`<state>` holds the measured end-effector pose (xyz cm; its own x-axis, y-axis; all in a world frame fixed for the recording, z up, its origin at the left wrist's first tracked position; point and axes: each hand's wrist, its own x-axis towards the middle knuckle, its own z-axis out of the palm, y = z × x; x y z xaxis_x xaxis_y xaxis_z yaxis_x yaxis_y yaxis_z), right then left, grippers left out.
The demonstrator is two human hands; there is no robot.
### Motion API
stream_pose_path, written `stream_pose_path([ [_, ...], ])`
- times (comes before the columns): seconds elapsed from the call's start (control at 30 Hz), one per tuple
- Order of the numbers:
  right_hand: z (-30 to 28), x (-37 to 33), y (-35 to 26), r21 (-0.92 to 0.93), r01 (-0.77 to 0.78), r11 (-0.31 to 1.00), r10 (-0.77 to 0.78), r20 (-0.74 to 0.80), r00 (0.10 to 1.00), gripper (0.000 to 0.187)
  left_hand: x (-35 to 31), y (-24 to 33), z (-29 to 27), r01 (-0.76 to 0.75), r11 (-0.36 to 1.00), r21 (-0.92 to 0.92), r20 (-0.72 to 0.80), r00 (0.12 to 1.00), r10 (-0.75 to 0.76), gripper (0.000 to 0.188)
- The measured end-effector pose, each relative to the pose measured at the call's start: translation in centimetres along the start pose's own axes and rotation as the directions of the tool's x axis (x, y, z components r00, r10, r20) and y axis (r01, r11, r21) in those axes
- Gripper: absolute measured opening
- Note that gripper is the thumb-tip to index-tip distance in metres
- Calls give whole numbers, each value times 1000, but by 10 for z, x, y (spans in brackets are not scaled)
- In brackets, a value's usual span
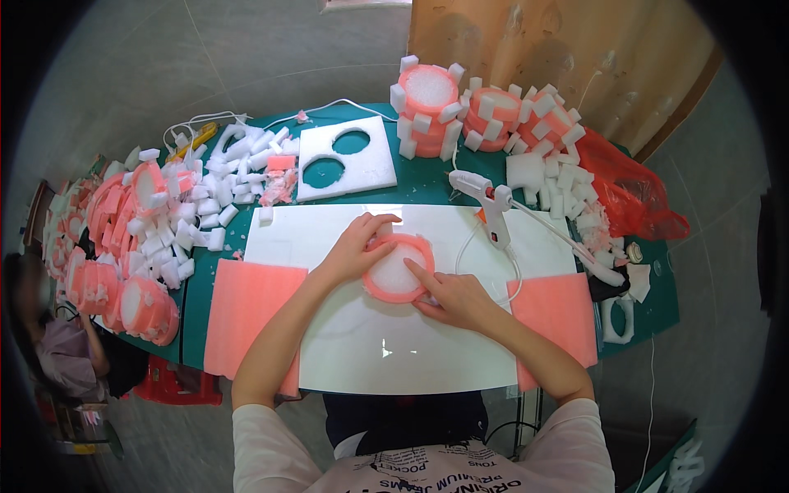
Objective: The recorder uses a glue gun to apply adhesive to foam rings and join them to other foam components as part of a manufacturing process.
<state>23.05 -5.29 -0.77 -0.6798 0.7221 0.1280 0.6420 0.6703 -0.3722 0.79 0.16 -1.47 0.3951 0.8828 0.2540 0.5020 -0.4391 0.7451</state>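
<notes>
A round foam piece, a pink ring with a white disc inside it (391, 278), lies on the glossy white board in front of me. My left hand (364, 245) grips its upper left edge, thumb over the rim and fingers along the far side. At the lower right edge is my right hand (452, 297), its index finger reaching over the rim onto the white disc and its other fingers curled at the side. A white glue gun (485, 201) stands beyond the right hand, its cable trailing onto the white board (394, 353).
Pink foam sheets (251, 308) lie at both sides of the board. Behind is a white foam slab with two round holes (382, 168). White foam blocks (209, 205) and pink rings (148, 308) heap up at left; stacked foam rings (427, 135) and a red bag (633, 185) stand right.
</notes>
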Motion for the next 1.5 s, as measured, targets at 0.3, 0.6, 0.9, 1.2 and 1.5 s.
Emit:
stream_pose_path([
  [0.3,-1,0,0,1,-5,1000,5,13,1000,63,0,3,-1,26,1000,-17,21,999,-26,37],
  [0.6,-1,0,-1,-12,-14,1000,14,14,1000,65,0,0,0,3,1000,-6,-2,1000,-3,37],
  [0.9,-1,1,-1,-1,-8,1000,8,26,1000,64,0,-1,0,-4,1000,-3,-8,1000,4,37],
  [1.2,-2,0,-1,-11,-3,1000,3,14,1000,63,0,0,0,-16,1000,-6,-8,1000,16,37],
  [1.5,-1,0,-1,-3,-2,1000,2,15,1000,63,0,0,0,-10,1000,-6,-3,1000,10,37],
])
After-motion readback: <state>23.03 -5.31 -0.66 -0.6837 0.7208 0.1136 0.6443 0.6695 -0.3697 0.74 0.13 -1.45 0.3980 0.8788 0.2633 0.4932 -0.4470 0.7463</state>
